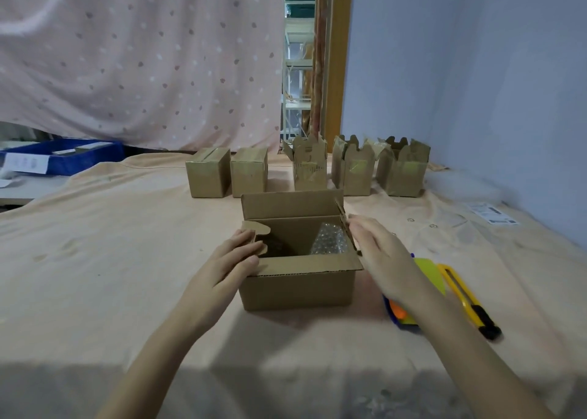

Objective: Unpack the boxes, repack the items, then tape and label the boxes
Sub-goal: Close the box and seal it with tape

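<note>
Cardboard box (298, 278) mid-frame stands open: my left hand (233, 259) grips its side flap (254, 231), my right hand (378, 253), fingers straight, touches the other; I'd fold both inward next.

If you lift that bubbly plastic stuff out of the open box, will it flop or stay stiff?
The bubble wrap would probably flop and feel light, since it looks like thin, crinkled plastic. It stands bunched against the open box wall, so it may spring open once lifted out.
</note>
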`<state>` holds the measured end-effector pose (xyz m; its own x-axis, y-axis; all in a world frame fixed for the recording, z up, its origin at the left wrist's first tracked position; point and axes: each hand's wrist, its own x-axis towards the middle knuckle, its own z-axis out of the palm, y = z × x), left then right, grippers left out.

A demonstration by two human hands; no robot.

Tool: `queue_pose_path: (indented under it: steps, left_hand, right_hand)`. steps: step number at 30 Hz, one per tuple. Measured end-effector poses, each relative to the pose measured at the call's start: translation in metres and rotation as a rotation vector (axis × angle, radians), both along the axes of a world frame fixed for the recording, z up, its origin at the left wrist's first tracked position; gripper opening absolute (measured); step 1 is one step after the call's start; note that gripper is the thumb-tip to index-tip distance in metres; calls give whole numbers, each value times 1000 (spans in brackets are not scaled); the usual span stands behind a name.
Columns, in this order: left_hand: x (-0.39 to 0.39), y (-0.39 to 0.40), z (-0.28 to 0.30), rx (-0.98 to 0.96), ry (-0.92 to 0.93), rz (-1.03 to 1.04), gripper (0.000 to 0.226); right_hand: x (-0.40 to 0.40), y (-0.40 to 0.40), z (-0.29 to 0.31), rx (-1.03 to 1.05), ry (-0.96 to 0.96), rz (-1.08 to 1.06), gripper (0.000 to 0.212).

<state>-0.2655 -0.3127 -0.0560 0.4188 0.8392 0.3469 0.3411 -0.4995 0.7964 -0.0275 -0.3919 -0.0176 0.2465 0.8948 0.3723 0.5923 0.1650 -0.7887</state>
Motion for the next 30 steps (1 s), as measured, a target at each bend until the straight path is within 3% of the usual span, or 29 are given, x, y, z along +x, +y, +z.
queue_pose_path:
  steps: [6,8,13,16,19,27,30]
  left_hand:
    - [-9,5,3,-37,-2,-80,61]
    - [-8,6,2,-17,-23,-78,61]
    - [1,8,-3,33,-104,-26,44]
    - [7,7,-4,6,-184,29,37]
    - [15,5,-1,-33,-302,91,11]
    - [24,-16,18,-52,-331,158,7]
    - [20,-30,14,-39,-337,166,5]
  right_hand:
    - [9,-3,-18,-103,-305,125,87]
    - [13,-6,-20,-130,-354,133,95]
    - [13,-2,-26,-56,-271,102,79]
    - [13,3,-29,46,-248,57,47]
    - [11,7,-28,170,-260,49,25]
    - [4,-11,-15,180,-29,-43,20]
    - [1,-28,-19,153,-27,-62,13]
